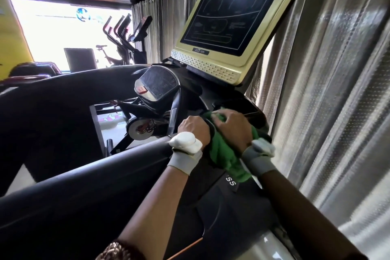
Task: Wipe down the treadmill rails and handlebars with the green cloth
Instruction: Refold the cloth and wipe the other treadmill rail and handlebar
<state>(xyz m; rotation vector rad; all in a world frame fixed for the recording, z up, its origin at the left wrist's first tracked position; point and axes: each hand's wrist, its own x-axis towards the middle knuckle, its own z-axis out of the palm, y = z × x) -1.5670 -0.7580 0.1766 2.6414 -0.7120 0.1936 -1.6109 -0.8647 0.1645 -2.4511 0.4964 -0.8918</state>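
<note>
Curtain (337,91), grey and pleated, fills the frame from one to five o'clock. We see the treadmill (84,196) next, its dark frame sweeping from seven o'clock up to the centre, with a broad black handlebar (63,91) arching across at nine o'clock. At one o'clock stands the gold-framed screen (228,19), dark and tilted back, and just below it at eleven o'clock sits the smaller round console (157,85) with a red button. Far off at ten o'clock we make out other exercise machines (124,36) against a bright opening. At the centre the green cloth (223,154) drapes over the treadmill's right-hand rail. We see the left hand (195,127) curled round the rail beside the cloth's edge. The right hand (234,127) bunches the cloth's upper part, fingers bent over it. Both wrists wear grey bands.
</note>
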